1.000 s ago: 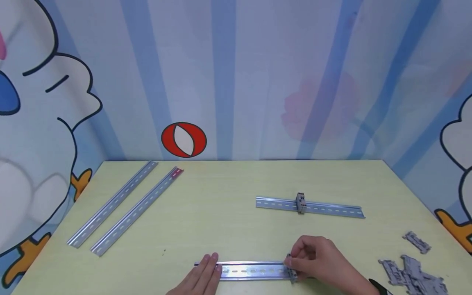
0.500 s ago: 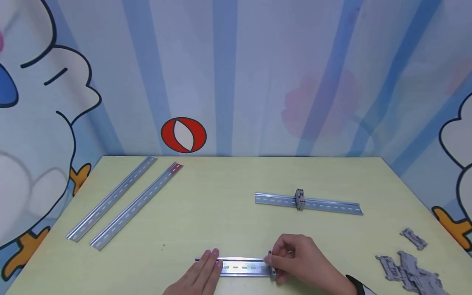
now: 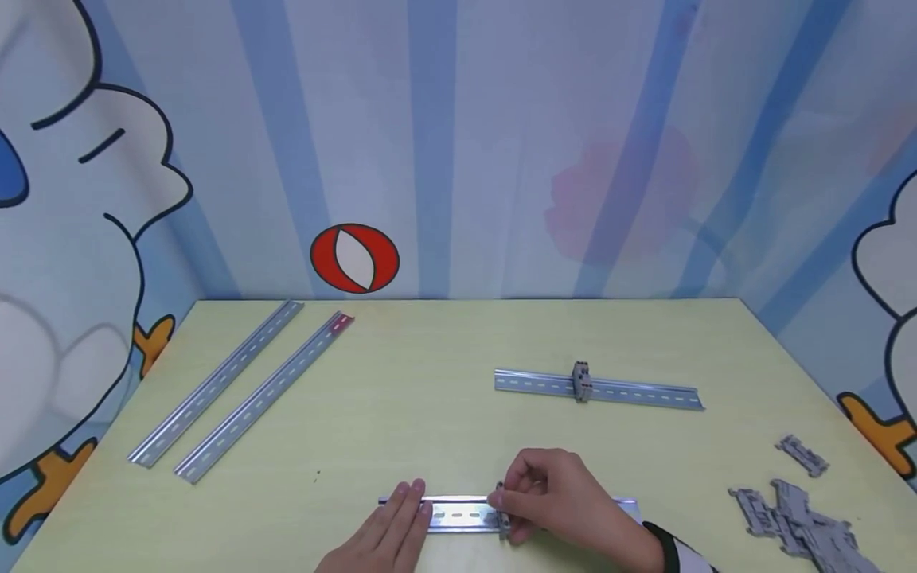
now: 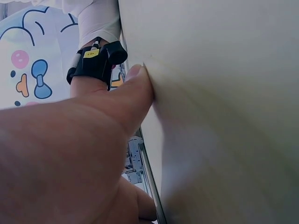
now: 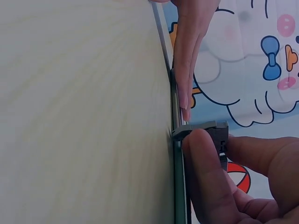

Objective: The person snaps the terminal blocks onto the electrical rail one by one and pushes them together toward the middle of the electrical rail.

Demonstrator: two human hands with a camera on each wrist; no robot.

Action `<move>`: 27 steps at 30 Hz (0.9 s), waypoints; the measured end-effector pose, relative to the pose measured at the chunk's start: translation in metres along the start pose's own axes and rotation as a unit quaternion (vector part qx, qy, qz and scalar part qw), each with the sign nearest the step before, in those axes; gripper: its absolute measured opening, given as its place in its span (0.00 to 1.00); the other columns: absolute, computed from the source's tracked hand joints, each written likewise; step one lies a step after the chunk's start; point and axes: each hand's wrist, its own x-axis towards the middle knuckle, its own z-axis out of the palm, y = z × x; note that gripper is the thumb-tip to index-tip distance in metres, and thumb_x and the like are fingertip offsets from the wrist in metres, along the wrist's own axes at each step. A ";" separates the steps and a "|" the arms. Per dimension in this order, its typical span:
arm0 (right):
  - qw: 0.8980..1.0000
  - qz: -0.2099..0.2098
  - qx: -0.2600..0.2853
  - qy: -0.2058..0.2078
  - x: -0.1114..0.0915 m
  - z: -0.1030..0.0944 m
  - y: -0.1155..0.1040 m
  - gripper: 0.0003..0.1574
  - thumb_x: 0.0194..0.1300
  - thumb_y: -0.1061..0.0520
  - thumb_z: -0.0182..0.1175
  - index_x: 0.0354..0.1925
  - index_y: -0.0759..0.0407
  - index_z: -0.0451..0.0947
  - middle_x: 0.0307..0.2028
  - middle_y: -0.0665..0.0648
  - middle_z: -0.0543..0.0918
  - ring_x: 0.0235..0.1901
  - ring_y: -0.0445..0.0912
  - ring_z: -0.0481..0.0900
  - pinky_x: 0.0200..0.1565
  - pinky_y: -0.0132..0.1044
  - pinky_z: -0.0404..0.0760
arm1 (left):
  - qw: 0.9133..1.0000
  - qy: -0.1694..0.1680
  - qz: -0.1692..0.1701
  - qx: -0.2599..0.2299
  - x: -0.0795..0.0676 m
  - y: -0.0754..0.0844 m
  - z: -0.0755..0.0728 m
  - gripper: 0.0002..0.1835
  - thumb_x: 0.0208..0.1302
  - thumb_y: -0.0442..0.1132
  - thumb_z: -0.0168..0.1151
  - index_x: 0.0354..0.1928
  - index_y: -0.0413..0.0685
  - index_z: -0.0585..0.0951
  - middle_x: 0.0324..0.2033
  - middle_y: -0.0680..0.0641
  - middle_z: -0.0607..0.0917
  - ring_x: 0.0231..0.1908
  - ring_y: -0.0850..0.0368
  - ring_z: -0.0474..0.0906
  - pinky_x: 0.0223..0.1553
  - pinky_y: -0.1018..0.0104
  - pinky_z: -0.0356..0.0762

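Note:
A slotted metal DIN rail (image 3: 458, 517) lies crosswise at the near side of the table. My left hand (image 3: 383, 529) rests on its left end with the fingers straight and together. On the rail, near its middle, stands a thin grey terminal block (image 3: 503, 521), pinched between the thumb and fingers of my right hand (image 3: 555, 497). In the right wrist view the block (image 5: 219, 133) sits upright on the rail's edge, just short of the left hand's fingertips (image 5: 186, 112). My right hand hides part of the rail's right half, whose far end shows behind the wrist.
Farther back on the right lies another rail (image 3: 645, 394) bearing a grey terminal block (image 3: 582, 382). A pile of terminal blocks (image 3: 809, 525) and a single loose block (image 3: 802, 456) lie at right. Two long rails (image 3: 215, 382) slant across the left side; one has a red end.
The right hand has moved left along the rail with the terminal block, from near the right end to about the middle. The left hand stays on the left end.

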 end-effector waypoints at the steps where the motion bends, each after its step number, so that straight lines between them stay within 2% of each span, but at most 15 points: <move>1: 1.000 0.001 -0.002 0.000 0.001 0.001 -0.001 0.16 0.58 0.53 0.71 0.32 0.65 0.79 0.26 0.60 0.90 0.20 0.44 0.88 0.27 0.40 0.88 | 1.000 -0.008 0.000 -0.002 0.000 0.000 -0.001 0.47 0.68 0.73 0.29 0.62 0.41 0.76 0.65 0.42 0.78 0.64 0.50 0.75 0.57 0.66 0.78; 5: 1.000 -0.004 -0.008 0.001 0.002 0.004 -0.002 0.16 0.58 0.54 0.71 0.32 0.65 0.79 0.24 0.59 0.89 0.20 0.44 0.88 0.26 0.40 0.88 | 0.999 -0.038 -0.002 -0.011 0.001 -0.001 -0.005 0.47 0.68 0.74 0.28 0.63 0.41 0.74 0.66 0.41 0.76 0.65 0.50 0.73 0.58 0.65 0.78; 12: 0.999 -0.008 -0.049 0.018 -0.002 0.002 -0.007 0.19 0.59 0.47 0.69 0.30 0.61 0.80 0.23 0.59 0.89 0.19 0.45 0.87 0.25 0.38 0.87 | 0.999 -0.038 0.001 -0.013 0.000 0.000 -0.005 0.47 0.68 0.74 0.29 0.63 0.41 0.74 0.66 0.41 0.76 0.65 0.49 0.73 0.56 0.65 0.79; 15: 0.997 -0.012 -0.067 0.032 -0.006 -0.004 -0.012 0.18 0.61 0.46 0.68 0.30 0.60 0.80 0.26 0.60 0.88 0.20 0.46 0.87 0.24 0.39 0.87 | 0.999 -0.039 0.004 -0.014 0.001 -0.001 -0.005 0.47 0.68 0.74 0.29 0.63 0.41 0.75 0.66 0.41 0.76 0.65 0.49 0.73 0.56 0.64 0.79; 18: 0.992 -0.029 -0.108 0.058 -0.011 -0.016 -0.015 0.14 0.62 0.48 0.67 0.31 0.57 0.81 0.27 0.58 0.87 0.21 0.43 0.85 0.23 0.36 0.86 | 0.999 -0.029 0.009 -0.007 0.001 -0.001 -0.003 0.47 0.68 0.74 0.28 0.62 0.41 0.76 0.65 0.41 0.77 0.64 0.50 0.74 0.57 0.64 0.78; 20: 0.983 -0.049 -0.157 0.084 -0.015 -0.026 -0.017 0.10 0.62 0.49 0.67 0.30 0.52 0.81 0.26 0.55 0.87 0.21 0.39 0.83 0.24 0.33 0.84 | 1.000 -0.016 0.011 0.000 0.001 -0.002 -0.002 0.47 0.68 0.74 0.28 0.60 0.41 0.78 0.64 0.41 0.78 0.64 0.50 0.75 0.56 0.64 0.78; 24: 0.953 -0.085 -0.253 0.144 -0.023 -0.046 -0.020 0.06 0.62 0.51 0.67 0.28 0.47 0.82 0.24 0.49 0.86 0.21 0.34 0.78 0.24 0.28 0.78 | 1.000 0.006 0.010 0.009 0.001 -0.001 0.001 0.47 0.68 0.74 0.28 0.58 0.41 0.80 0.62 0.41 0.80 0.62 0.51 0.76 0.55 0.64 0.79; 25: 0.945 -0.085 -0.272 0.159 -0.025 -0.051 -0.020 0.06 0.62 0.52 0.67 0.29 0.46 0.82 0.24 0.47 0.86 0.21 0.33 0.77 0.24 0.28 0.77 | 1.000 0.011 0.008 0.009 0.000 -0.001 0.002 0.47 0.68 0.73 0.28 0.58 0.41 0.80 0.62 0.41 0.80 0.62 0.51 0.76 0.61 0.65 0.73; 27: 0.931 -0.075 -0.305 0.184 -0.029 -0.062 -0.017 0.05 0.63 0.51 0.66 0.30 0.47 0.82 0.25 0.46 0.86 0.22 0.33 0.77 0.25 0.28 0.76 | 1.000 0.014 0.005 0.005 0.000 0.000 0.002 0.47 0.68 0.73 0.28 0.57 0.41 0.80 0.62 0.41 0.80 0.62 0.51 0.76 0.61 0.65 0.74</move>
